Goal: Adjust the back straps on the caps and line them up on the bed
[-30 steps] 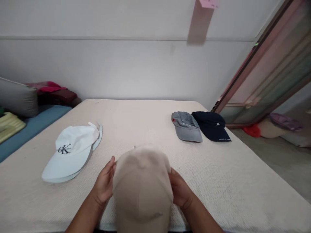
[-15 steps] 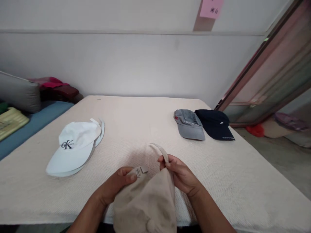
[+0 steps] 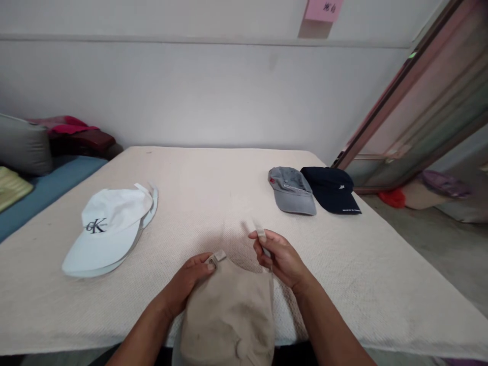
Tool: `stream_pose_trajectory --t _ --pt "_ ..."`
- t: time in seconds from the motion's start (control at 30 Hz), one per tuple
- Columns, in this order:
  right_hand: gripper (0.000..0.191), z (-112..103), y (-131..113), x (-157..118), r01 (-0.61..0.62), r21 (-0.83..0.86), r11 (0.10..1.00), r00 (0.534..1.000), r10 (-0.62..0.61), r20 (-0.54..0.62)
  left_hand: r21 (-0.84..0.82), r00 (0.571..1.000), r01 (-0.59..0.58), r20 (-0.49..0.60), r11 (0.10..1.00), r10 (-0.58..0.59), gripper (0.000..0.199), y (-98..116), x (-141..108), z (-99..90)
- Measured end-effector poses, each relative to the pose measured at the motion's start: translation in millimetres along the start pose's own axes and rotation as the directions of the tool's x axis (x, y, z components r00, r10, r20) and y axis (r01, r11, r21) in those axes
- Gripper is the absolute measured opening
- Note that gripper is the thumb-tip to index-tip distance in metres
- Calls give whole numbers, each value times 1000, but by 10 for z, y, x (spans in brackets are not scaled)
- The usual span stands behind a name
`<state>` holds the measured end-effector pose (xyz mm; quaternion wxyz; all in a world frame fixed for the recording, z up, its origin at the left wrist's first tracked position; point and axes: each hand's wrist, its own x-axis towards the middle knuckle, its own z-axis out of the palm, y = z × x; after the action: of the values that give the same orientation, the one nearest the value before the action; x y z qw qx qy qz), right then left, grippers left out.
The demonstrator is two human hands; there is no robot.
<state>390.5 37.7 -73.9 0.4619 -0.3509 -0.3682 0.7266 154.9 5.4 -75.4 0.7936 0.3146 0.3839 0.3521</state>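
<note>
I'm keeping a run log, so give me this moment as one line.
left hand: on buckle | right hand: pinching strap | beige cap: strap out of buckle | white cap: left

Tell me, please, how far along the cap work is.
The white cap, gray cap and navy cap are set down, perhaps finished. The left hand holds the beige cap at its buckle, the right hand its strap. These are apart, so fastening seems left.

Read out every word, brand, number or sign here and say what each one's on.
"cK": white cap, front; the tiny lettering beside it is too small to read.
Pink note: characters too blurred to read.
Navy cap: brim lettering and front mark too small to read.
Gray cap: pale line, too small to tell if it's text.
</note>
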Motion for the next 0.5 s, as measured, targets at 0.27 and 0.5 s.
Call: stream_pose_trajectory --t 0.27,0.5 --pt "24 -54 -107 14 90 -21 996 996 -91 -19 70 989 -40 -138 997 49 23 16 83 36" --pt "16 -41 -80 36 -2 -106 994 998 -4 -58 33 989 -26 -144 999 30 18 -22 120 45"
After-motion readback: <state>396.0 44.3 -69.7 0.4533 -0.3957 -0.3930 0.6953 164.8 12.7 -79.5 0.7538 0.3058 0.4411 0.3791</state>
